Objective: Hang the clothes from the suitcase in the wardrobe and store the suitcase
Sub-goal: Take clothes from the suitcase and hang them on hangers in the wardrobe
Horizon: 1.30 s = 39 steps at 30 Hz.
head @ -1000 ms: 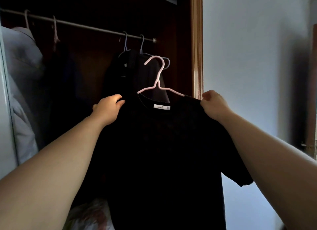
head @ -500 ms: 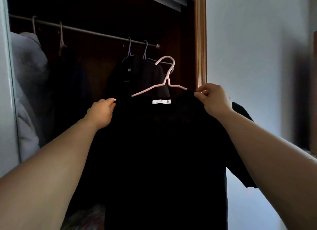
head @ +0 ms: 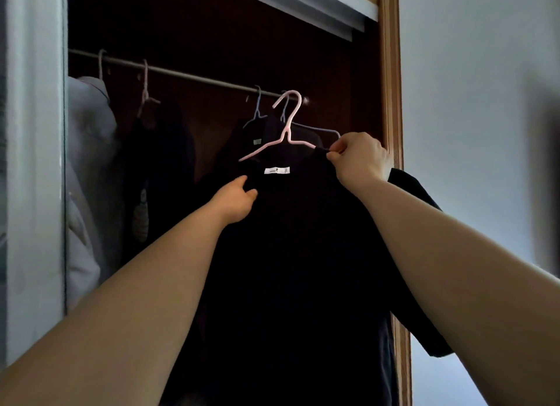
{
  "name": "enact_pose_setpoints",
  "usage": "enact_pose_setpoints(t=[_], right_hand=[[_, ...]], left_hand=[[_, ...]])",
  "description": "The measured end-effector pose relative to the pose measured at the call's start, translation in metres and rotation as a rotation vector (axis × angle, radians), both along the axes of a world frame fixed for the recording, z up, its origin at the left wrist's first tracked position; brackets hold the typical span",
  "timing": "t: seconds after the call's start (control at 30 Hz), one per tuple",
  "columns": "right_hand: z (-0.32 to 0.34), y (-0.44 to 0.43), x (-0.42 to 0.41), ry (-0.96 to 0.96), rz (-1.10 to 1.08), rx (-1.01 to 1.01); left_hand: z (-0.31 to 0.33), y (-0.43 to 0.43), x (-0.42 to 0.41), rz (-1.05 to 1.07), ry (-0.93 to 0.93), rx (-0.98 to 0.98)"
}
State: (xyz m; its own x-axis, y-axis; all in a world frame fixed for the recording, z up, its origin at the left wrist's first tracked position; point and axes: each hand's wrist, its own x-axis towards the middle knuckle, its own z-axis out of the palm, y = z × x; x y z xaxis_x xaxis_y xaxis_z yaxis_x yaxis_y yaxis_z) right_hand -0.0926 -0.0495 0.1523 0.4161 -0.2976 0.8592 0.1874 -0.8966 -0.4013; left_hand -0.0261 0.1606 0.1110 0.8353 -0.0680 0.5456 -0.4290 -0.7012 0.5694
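A black T-shirt (head: 297, 254) with a white neck label hangs on a pink hanger (head: 286, 133), held up in front of the open wardrobe. My right hand (head: 360, 160) pinches the shirt's right shoulder and the hanger's arm. My left hand (head: 235, 199) grips the collar on the left side. The pink hook sits level with the metal rail (head: 188, 75), near its right end; I cannot tell if it touches the rail. The suitcase is out of view.
On the rail hang a pale grey garment (head: 88, 127) at the left, a dark garment on a pink hanger (head: 145, 93), and dark clothes on blue hangers (head: 257, 109). A wooden frame (head: 391, 102) borders the wardrobe's right side, and a white wall (head: 469, 102) lies beyond it.
Both hands have lifted the shirt and hanger up towards the rail's right end. My left hand has shifted from the left shoulder to the collar. The view has tilted upward.
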Motion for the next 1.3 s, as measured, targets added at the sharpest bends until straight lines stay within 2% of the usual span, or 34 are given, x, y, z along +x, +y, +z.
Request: enact_pose_setpoints(t=[0.5, 0.67, 0.83, 1.0, 1.3], right_hand=[[0.088, 0.078, 0.097, -0.02, -0.066, -0.015], [0.108, 0.088, 0.12, -0.041, -0.071, -0.044], [0.127, 0.105, 0.144, -0.054, -0.094, -0.11], [0.143, 0.109, 0.162, -0.065, -0.081, -0.188], [0.154, 0.117, 0.194, -0.021, 0.011, -0.208]], left_hand=[[0.069, 0.01, 0.094, -0.122, 0.004, -0.153], [0.093, 0.022, 0.11, -0.237, 0.186, -0.194], [0.1, 0.013, 0.127, -0.063, -0.022, -0.149], [0.114, 0.016, 0.143, -0.061, -0.012, -0.169], [0.113, 0.018, 0.165, -0.024, -0.04, -0.204]])
